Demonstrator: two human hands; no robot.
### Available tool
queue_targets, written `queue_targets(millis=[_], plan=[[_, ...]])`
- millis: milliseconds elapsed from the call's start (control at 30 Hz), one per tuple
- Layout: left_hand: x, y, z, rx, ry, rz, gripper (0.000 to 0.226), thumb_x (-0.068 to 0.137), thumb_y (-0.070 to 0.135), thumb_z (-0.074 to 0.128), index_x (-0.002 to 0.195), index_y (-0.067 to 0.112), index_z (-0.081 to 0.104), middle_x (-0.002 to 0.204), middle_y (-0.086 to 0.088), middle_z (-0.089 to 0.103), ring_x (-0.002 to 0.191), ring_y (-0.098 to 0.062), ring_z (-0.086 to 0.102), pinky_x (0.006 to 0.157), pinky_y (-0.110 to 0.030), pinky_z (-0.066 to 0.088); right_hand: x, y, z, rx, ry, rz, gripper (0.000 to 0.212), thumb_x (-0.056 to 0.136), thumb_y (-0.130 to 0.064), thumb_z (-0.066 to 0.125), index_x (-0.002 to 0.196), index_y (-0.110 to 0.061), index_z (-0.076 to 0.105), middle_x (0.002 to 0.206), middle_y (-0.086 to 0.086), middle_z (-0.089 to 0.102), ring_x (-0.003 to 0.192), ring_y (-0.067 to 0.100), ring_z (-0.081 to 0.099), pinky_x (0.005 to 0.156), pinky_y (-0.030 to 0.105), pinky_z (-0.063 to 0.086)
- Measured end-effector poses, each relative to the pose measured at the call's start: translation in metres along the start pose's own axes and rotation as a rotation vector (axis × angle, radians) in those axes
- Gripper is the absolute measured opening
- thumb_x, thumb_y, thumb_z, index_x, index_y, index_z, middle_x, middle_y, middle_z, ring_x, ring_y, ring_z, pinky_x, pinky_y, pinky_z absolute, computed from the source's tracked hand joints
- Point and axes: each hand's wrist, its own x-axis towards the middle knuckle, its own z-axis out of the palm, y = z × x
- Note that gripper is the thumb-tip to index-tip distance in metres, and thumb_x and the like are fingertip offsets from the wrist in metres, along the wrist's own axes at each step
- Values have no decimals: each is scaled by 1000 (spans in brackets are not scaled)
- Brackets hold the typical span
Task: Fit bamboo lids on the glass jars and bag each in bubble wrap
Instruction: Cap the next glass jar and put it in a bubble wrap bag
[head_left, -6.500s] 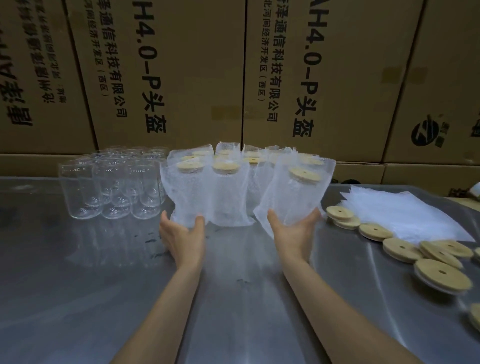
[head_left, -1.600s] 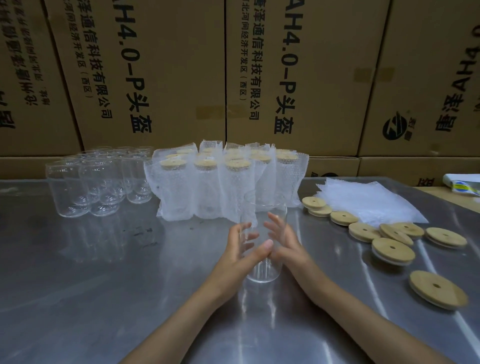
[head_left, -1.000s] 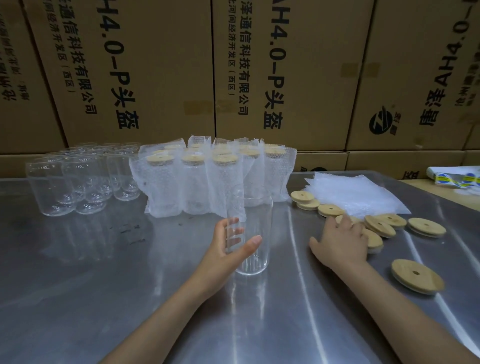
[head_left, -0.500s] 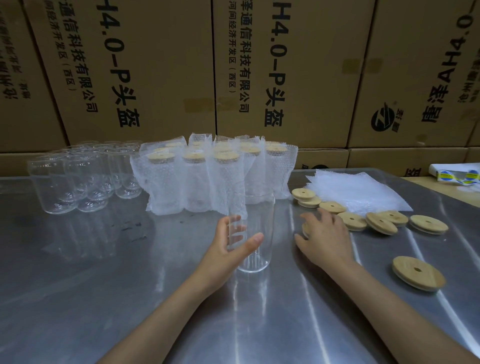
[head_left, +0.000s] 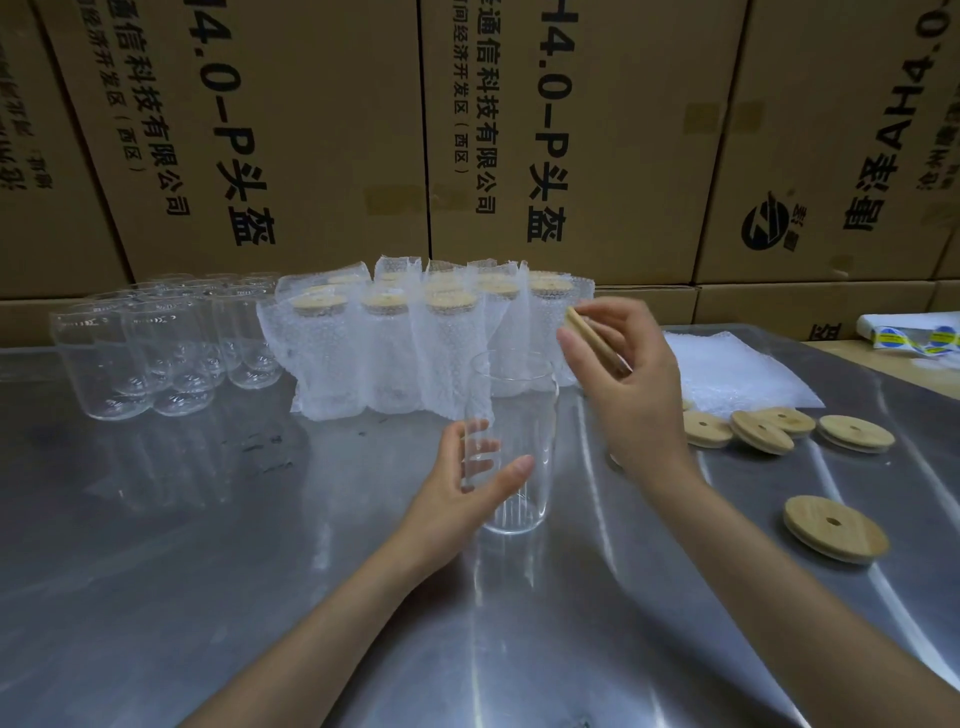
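Note:
An open glass jar (head_left: 519, 415) stands upright on the steel table (head_left: 208, 571) in the middle. My left hand (head_left: 462, 488) curls round its lower half. Just right of the jar's rim and a little above it, my right hand (head_left: 623, 384) pinches a bamboo lid (head_left: 592, 338), held tilted on edge. Several loose bamboo lids (head_left: 761, 431) lie at the right, one (head_left: 834, 527) nearer me. A flat stack of bubble-wrap bags (head_left: 737, 374) lies behind them.
Several lidded jars in bubble wrap (head_left: 384, 353) stand in rows behind the open jar. Several bare glass jars (head_left: 156, 353) stand at the back left. Cardboard boxes (head_left: 322, 130) wall off the far side. A sheet of stickers (head_left: 914, 338) lies at the far right.
My right hand has lifted a bamboo lid off the table and brought it up beside the jar's rim. My left hand has kept its hold on the jar.

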Motion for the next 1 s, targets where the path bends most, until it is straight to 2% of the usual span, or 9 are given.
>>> queue_targets(millis=[100, 200, 300, 400, 567, 833, 933, 1000], plan=[[1, 0, 1, -11, 8, -1, 67, 62, 61, 69, 118, 38, 41, 123, 8, 55, 116, -11, 57, 98, -31, 49, 4, -19, 18, -32, -97, -82, 17, 89, -30, 67, 104, -26, 61, 101, -5, 66, 94, 12, 65, 81, 36, 55], [1, 1, 0, -6, 7, -2, 71, 57, 67, 67, 118, 40, 41, 123, 9, 56, 116, -9, 57, 96, -32, 50, 5, -22, 32, -239, -212, -173, 16, 89, -26, 67, 104, -21, 65, 103, -6, 64, 93, 8, 61, 81, 32, 51], [0, 1, 0, -8, -1, 0, 82, 57, 68, 65, 127, 33, 41, 125, 4, 56, 118, -12, 57, 97, -38, 51, 0, -17, 34, -321, -295, -211, 12, 92, -23, 64, 102, -18, 67, 98, -8, 65, 89, 6, 60, 79, 35, 51], [0, 2, 1, 1, -3, 3, 85, 57, 68, 66, 128, 28, 42, 126, 4, 56, 117, -11, 57, 99, -37, 49, -5, -14, 29, -350, -313, -250, 15, 92, -25, 63, 104, -17, 67, 99, -8, 65, 92, 9, 61, 81, 38, 52], [-1, 4, 1, 19, -17, -1, 85, 58, 68, 64, 128, 28, 41, 129, 5, 55, 119, -9, 56, 101, -40, 48, -11, -12, 24, -410, -354, -280, 27, 88, -26, 68, 114, -18, 64, 109, -6, 62, 100, 9, 58, 88, 35, 50], [-2, 7, 2, 29, -17, 5, 85, 62, 65, 65, 131, 22, 40, 129, 0, 55, 120, -11, 55, 102, -42, 47, -10, -13, 18, -519, -384, -308, 31, 87, -32, 67, 116, -21, 65, 114, -6, 60, 106, 8, 53, 88, 29, 46], [-2, 6, 2, 17, -18, 12, 79, 65, 62, 68, 129, 24, 42, 128, 2, 56, 120, -10, 56, 101, -39, 48, -11, -6, 18, -486, -373, -299, 33, 89, -37, 61, 120, -24, 62, 119, -7, 57, 112, 7, 51, 91, 29, 46], [-1, 4, 2, 6, -7, 1, 80, 60, 64, 67, 127, 28, 43, 126, 2, 57, 117, -11, 57, 99, -37, 50, -17, 4, 17, -383, -357, -265, 38, 92, -43, 50, 126, -28, 57, 126, -10, 52, 119, 5, 47, 95, 24, 42]])
